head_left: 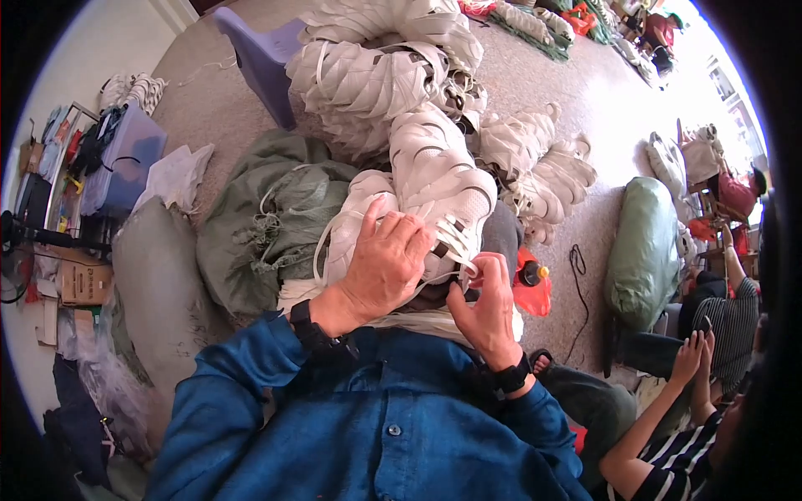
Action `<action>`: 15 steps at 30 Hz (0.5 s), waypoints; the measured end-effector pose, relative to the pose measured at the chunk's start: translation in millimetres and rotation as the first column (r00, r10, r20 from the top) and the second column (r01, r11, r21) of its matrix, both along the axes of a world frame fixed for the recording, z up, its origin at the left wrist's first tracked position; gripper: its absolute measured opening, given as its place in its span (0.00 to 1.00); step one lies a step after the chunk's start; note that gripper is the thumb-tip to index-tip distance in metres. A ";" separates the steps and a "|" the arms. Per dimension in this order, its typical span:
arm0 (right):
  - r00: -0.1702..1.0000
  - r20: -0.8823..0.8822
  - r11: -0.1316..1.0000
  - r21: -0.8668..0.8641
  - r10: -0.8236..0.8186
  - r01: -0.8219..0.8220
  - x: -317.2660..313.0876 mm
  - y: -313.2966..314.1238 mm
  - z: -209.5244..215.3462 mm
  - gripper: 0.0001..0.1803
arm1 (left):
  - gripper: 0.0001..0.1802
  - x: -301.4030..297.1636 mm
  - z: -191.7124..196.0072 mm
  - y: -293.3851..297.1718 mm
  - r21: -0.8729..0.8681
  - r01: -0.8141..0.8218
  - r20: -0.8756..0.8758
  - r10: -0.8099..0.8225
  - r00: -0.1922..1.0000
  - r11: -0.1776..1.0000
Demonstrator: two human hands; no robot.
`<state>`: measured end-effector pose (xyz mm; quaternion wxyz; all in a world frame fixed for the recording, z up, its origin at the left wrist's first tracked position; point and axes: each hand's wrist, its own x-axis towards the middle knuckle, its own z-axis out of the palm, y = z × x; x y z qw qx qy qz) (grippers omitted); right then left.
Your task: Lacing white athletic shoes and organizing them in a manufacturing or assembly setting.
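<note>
A white shoe upper (449, 196) with dark eyelet edges and white lacing (455, 238) lies across my lap, its toe pointing away. My left hand (380, 263) rests over its left side, fingers bent, with the thumb hidden beneath. My right hand (489, 305) pinches a white lace at the near end of the upper, thumb and forefinger close together. Another white upper (338, 250) lies just left, partly under my left hand. Past them, nested white uppers (368, 92) are piled in bundles.
A green woven sack (267, 217) and a grey sack (159, 275) stand left. More bundled uppers (543, 167) lie ahead right. Near my right hand are a red plastic bag (535, 296) and a dark bottle (530, 273). A purple chair (259, 54) stands beyond; a person (668, 426) sits at right.
</note>
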<state>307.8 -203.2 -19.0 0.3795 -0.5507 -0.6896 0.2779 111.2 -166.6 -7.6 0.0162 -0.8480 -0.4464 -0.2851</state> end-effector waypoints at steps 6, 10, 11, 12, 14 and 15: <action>0.999 0.033 0.999 0.013 0.031 -0.031 1.6 0.0 0.6 0.20 | 0.18 -1.0 -6.7 2.1 -0.017 0.073 0.131 -0.070 0.989 0.997; 0.997 0.060 0.999 0.010 0.045 -0.045 2.5 -0.5 3.5 0.21 | 0.17 -10.2 -0.1 6.1 0.014 0.133 0.066 -0.133 0.989 0.991; 0.997 0.061 0.999 0.012 0.043 -0.044 2.9 -0.5 5.5 0.21 | 0.18 -14.3 0.0 7.4 0.013 0.157 0.088 -0.157 0.984 0.988; 0.997 0.066 0.999 -0.015 0.044 -0.044 3.3 -0.8 8.6 0.21 | 0.18 -18.7 0.5 7.7 0.013 0.181 0.110 -0.182 0.977 0.983; 0.997 0.067 0.998 -0.041 0.044 -0.041 4.4 0.2 14.0 0.21 | 0.19 -30.2 7.4 3.6 -0.005 0.182 0.081 -0.181 0.980 0.983; 0.993 0.115 0.999 0.030 0.018 -0.022 4.7 4.5 16.8 0.21 | 0.20 -32.6 12.5 1.2 -0.024 0.181 0.053 -0.180 0.982 0.983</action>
